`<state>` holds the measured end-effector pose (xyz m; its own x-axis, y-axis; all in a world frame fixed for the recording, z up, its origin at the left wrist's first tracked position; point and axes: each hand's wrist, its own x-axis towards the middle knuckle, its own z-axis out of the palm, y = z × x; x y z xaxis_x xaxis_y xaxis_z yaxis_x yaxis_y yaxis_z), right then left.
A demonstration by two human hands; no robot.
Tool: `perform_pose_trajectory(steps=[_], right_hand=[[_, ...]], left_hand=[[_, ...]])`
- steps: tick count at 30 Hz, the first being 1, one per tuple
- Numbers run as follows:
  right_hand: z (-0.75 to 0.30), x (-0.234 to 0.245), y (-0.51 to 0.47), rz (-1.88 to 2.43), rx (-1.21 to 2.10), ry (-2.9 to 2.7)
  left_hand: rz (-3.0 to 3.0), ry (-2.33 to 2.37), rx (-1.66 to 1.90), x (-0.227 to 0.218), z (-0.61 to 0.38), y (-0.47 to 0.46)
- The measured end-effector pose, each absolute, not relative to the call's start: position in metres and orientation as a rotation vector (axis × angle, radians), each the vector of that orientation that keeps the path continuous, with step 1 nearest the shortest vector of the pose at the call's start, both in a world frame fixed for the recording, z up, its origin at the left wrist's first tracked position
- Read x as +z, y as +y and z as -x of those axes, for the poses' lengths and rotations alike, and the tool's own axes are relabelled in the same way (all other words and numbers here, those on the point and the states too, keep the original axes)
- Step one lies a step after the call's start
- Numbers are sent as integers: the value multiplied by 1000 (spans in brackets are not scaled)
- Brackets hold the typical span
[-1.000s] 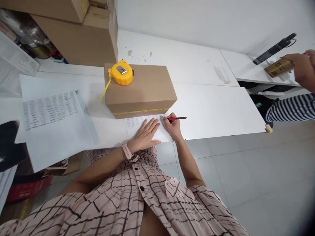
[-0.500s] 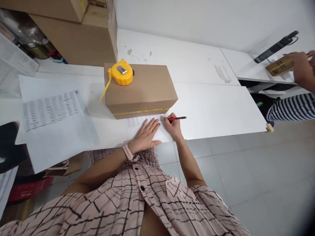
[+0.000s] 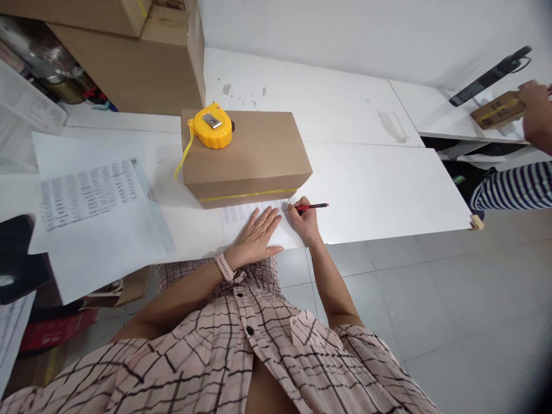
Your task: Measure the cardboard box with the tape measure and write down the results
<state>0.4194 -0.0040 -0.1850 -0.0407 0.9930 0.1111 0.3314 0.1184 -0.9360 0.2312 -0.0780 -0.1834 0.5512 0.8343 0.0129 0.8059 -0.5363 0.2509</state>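
My left hand lies flat with fingers spread on a printed sheet at the near edge of the white table. My right hand is closed round a red pen, its tip on the sheet's right side. Just beyond the sheet stands a closed brown cardboard box with a yellow strap along its front. A yellow tape measure rests on the box's top left, its tape hanging down the side.
Large printed sheets cover the table at left, beside a dark object. Big cardboard boxes are stacked at the back left. At far right another person's hand holds a small box over a second table.
My hands stay where they were on the sheet. The other person's hand and small box at far right have shifted a little to the right and up.
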Motion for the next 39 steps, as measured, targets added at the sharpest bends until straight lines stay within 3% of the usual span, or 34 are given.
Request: perform_pose_trajectory(steps=[39], right_hand=[[-419,-180,-5,1396,938,-1486]], left_hand=[[-2554,1369,207,-183,-231,-78]])
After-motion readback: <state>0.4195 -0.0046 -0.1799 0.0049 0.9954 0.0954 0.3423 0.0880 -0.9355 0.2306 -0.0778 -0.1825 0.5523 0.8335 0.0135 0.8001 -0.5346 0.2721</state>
